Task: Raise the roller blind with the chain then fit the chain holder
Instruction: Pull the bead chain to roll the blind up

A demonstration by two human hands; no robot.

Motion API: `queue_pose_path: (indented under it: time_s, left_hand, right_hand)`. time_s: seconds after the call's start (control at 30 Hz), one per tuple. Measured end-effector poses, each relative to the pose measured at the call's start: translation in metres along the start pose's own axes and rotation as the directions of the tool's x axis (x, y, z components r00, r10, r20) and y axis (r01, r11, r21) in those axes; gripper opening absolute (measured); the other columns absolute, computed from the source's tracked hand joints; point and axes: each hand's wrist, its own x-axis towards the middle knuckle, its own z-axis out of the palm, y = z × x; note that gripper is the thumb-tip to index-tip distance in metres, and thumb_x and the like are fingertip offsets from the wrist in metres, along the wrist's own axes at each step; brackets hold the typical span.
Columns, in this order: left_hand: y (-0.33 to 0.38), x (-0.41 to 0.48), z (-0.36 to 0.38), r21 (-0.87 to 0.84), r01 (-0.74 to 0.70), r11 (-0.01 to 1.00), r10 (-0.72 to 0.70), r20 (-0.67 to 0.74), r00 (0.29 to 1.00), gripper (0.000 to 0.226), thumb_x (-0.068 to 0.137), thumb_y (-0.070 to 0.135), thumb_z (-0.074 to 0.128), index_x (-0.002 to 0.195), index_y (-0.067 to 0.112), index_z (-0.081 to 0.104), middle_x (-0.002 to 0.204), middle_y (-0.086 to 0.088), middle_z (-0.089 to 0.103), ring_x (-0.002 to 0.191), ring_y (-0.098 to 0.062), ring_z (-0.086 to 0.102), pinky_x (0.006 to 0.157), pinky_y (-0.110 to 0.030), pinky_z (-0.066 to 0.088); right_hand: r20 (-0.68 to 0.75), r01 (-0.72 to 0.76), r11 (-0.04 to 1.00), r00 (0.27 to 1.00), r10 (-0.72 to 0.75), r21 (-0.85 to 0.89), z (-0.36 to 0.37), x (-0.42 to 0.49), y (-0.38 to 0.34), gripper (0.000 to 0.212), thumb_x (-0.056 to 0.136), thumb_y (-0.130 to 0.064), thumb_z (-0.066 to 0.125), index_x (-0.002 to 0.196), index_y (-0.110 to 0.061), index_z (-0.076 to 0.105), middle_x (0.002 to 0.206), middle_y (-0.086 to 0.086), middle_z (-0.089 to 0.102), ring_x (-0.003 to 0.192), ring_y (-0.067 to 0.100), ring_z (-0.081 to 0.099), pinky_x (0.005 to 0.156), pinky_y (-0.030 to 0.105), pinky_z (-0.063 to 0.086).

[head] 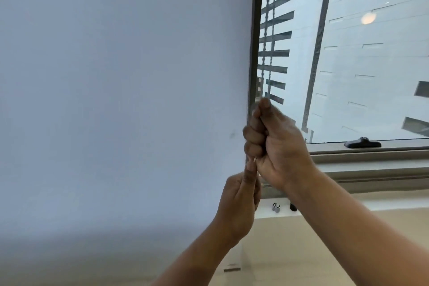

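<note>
A pale roller blind [120, 90] covers the left window and hangs low, down to about the sill. Its bead chain [269, 37] runs down in two strands just right of the blind's edge. My right hand [276, 144] is a fist closed around the chain at mid height. Directly below it, my left hand [241, 202] pinches the chain between thumb and fingers. A small metal chain holder [276, 207] stands on the white sill under my hands.
A dark window handle [362, 143] lies on the frame at the right. The window frame [256, 30] runs upright beside the chain. A small dark object [293, 206] sits on the sill [269, 213] near the holder. Buildings show outside.
</note>
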Motion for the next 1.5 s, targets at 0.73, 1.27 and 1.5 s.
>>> queue_pose_path:
  time_s: [0.73,1.27,1.5]
  left_hand:
    - [0.138,0.077,-0.001,-0.284,-0.064,0.957,0.080,0.045,0.996,0.053,0.098,0.062,0.030,0.066,0.021,0.022,0.057,0.001,0.028,0.044,-0.013,0.016,0.044,-0.023,0.013]
    - [0.051,0.024,0.004,-0.275,-0.025,0.961,0.003,-0.080,0.997,0.054,0.095,0.053,0.037,0.050,0.024,0.029,0.042,0.007,0.025,0.034,-0.007,0.017,0.038,-0.016,0.014]
    - [0.050,0.021,0.005,-0.278,-0.017,0.960,-0.002,-0.068,0.998,0.052,0.088,0.059,0.040,0.048,0.026,0.033,0.043,0.011,0.024,0.035,-0.006,0.017,0.038,-0.015,0.018]
  right_hand:
    - [-0.057,-0.069,0.995,0.996,0.066,-0.069,-0.012,-0.028,0.031,0.031,0.085,-0.031,0.056,0.056,-0.021,0.062,0.047,-0.009,0.024,0.043,0.007,0.017,0.038,0.018,0.015]
    - [0.101,-0.090,0.678,0.966,0.237,-0.730,-0.084,-0.064,0.047,0.038,0.088,-0.048,0.059,0.071,-0.016,0.071,0.063,-0.001,0.067,0.064,0.016,0.056,0.070,0.031,0.042]
    - [-0.010,-0.142,0.684,0.981,0.194,-0.716,-0.047,0.003,-0.036,0.030,0.097,-0.033,0.049,0.090,-0.016,0.073,0.094,0.005,0.077,0.094,0.021,0.071,0.091,0.043,0.051]
